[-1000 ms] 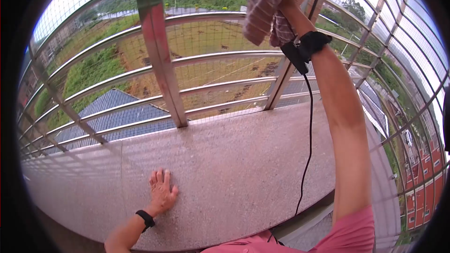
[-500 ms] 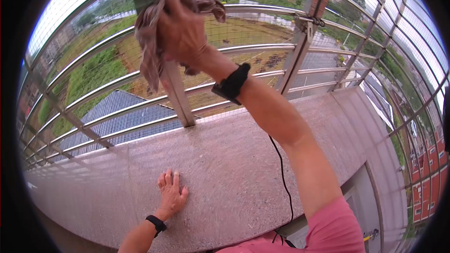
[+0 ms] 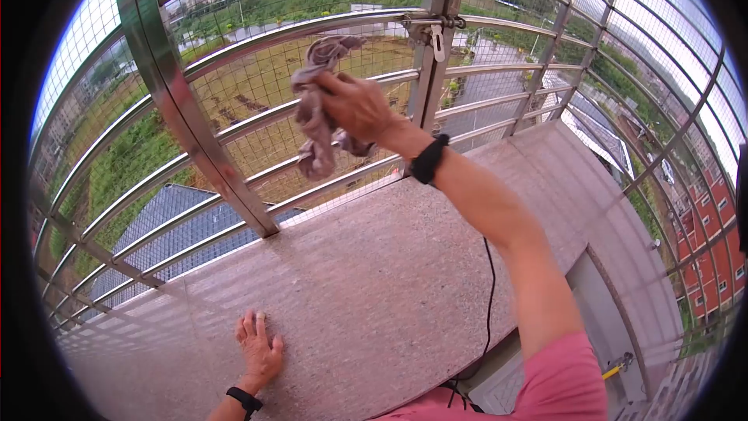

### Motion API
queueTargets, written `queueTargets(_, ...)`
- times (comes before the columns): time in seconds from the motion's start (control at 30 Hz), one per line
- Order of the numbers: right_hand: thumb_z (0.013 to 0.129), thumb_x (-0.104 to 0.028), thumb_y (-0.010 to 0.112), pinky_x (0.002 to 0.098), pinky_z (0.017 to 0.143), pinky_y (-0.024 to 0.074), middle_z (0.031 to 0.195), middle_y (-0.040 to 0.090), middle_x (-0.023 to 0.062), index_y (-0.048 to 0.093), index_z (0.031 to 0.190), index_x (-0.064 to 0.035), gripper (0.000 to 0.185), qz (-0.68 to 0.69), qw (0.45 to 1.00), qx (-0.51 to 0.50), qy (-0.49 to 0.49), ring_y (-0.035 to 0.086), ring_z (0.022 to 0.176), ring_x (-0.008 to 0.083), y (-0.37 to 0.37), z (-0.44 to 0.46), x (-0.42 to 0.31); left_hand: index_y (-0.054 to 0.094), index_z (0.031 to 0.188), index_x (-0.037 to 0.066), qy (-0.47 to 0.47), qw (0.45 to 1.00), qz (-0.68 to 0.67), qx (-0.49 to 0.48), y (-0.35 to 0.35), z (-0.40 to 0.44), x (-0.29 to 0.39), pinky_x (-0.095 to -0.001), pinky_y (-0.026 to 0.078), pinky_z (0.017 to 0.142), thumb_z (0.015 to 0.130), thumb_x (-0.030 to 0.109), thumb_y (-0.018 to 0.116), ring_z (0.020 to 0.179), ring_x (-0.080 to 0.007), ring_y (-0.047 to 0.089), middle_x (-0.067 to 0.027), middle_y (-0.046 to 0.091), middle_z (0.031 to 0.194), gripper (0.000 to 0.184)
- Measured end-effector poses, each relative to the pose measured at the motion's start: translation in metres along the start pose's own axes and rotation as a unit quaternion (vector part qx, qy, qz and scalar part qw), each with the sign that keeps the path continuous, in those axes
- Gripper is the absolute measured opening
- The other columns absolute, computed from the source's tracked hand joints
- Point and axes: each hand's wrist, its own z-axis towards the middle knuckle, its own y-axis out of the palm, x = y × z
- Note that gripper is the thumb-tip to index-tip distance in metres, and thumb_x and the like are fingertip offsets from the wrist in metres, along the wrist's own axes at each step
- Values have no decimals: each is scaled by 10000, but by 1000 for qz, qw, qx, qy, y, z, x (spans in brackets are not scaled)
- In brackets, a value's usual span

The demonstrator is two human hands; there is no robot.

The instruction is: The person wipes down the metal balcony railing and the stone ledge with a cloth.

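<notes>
My right hand (image 3: 360, 111) grips a crumpled greyish-pink cloth (image 3: 315, 105), held up in front of the metal railing bars. Folds of the cloth hang below the fingers. To its left stands a wide, shiny metal post (image 3: 191, 121), apart from the cloth. My left hand (image 3: 261, 353) lies flat on the speckled stone ledge (image 3: 358, 265), fingers spread, with nothing in it. Each wrist wears a black band.
A latch (image 3: 437, 40) sits on the upright post right of my right hand. A black cord (image 3: 491, 296) runs down over the ledge's near edge. Wire mesh and horizontal bars enclose the ledge. At lower right is a yellow-handled tool (image 3: 615, 370).
My right hand has come off the wide metal post with the cloth and moved right and lower. The view has turned rightward. My left hand stays on the ledge.
</notes>
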Motion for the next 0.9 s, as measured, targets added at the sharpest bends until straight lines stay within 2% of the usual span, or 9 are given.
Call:
queueTargets(0.13,786,-103,623,301,552,534,1129,537,76,548,1030,-74,257,-91,976,-48,192,633,780,235,-47,-62,50,384,1265,-25,-8,1000,13,-16,-3,1,4,-529,147,1071,702,187,611,1284,-420,216,-254,274,1363,643)
queueTargets(0.27,761,-91,646,362,622,521,1126,529,114,576,1030,-62,280,-44,970,-26,237,631,785,311,-51,-88,51,374,1269,-34,-11,999,17,-27,-5,-4,3,-529,146,1070,711,192,608,1278,-428,213,-259,271,1359,646)
queueTargets(0.4,690,-112,716,380,733,495,1143,518,144,612,999,-76,328,46,927,124,350,603,903,349,-9,-74,19,369,1272,-38,9,999,20,-23,-7,0,3,-533,148,1063,732,211,595,1263,-434,216,-261,270,1351,637)
queueTargets(0.47,745,-127,675,380,676,504,1160,465,150,629,926,-100,189,189,842,298,408,615,799,326,15,-62,-3,369,1272,-37,6,1000,21,-20,-7,0,1,-535,150,1059,738,220,593,1257,-432,218,-260,272,1346,634)
queueTargets(0.5,728,-109,667,383,734,494,1102,477,163,617,970,-118,248,59,903,265,334,592,841,314,21,-59,-7,370,1270,-37,15,1000,16,-16,-5,0,-1,-538,152,1053,743,229,591,1251,-429,221,-259,274,1342,630)
queueTargets(0.6,714,-79,649,389,791,482,1060,484,168,578,1044,-95,338,98,966,145,189,563,926,316,29,-50,-55,371,1266,-35,22,1000,14,-11,-5,0,-2,-541,155,1043,751,242,588,1240,-423,224,-256,276,1334,624)
queueTargets(0.7,727,-90,625,403,779,484,1053,496,180,535,1094,-57,379,119,961,69,239,563,919,336,59,-23,-110,371,1267,-32,33,999,15,-11,-6,-1,-5,-540,155,1042,759,251,584,1238,-423,226,-256,275,1335,620)
queueTargets(0.8,699,-145,666,419,743,507,1037,522,170,570,1012,-40,344,130,949,156,242,579,866,328,72,-11,-129,371,1274,-30,34,999,15,-12,-3,0,-5,-538,152,1046,765,259,580,1243,-426,225,-260,275,1340,621)
queueTargets(0.9,726,-136,617,373,629,513,1016,518,169,562,992,-36,289,248,950,47,181,585,805,302,75,-7,-163,372,1279,-29,32,999,20,-9,-3,0,-3,-537,150,1051,766,263,584,1248,-430,224,-262,280,1344,627)
